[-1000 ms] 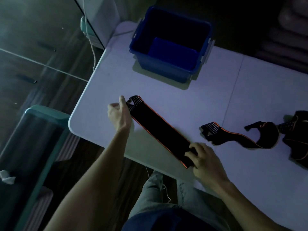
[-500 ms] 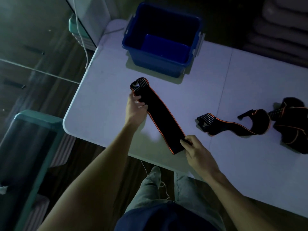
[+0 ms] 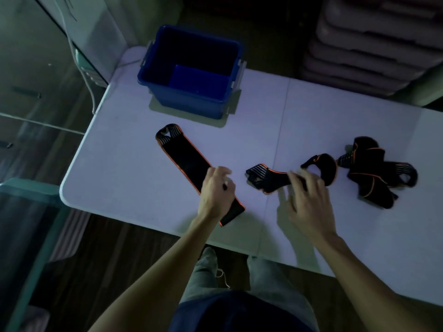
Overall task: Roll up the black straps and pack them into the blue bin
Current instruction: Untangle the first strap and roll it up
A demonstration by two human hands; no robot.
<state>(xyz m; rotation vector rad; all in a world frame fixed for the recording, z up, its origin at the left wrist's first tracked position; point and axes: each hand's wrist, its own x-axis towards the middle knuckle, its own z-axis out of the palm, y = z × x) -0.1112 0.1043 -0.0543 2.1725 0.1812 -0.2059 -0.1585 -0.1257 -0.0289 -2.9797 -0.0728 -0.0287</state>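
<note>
The surface carries the bin at its far edge, empty as far as can be seen, and three black straps, none rolled. The flat strap lies diagonally, its near end at the surface edge; a loose roll started there could slide off. The left hand rests over that end, fingers loosely curled, gripping nothing. The right hand is blurred and spread open above the curled strap. The tangled strap may snag when lifted.
</note>
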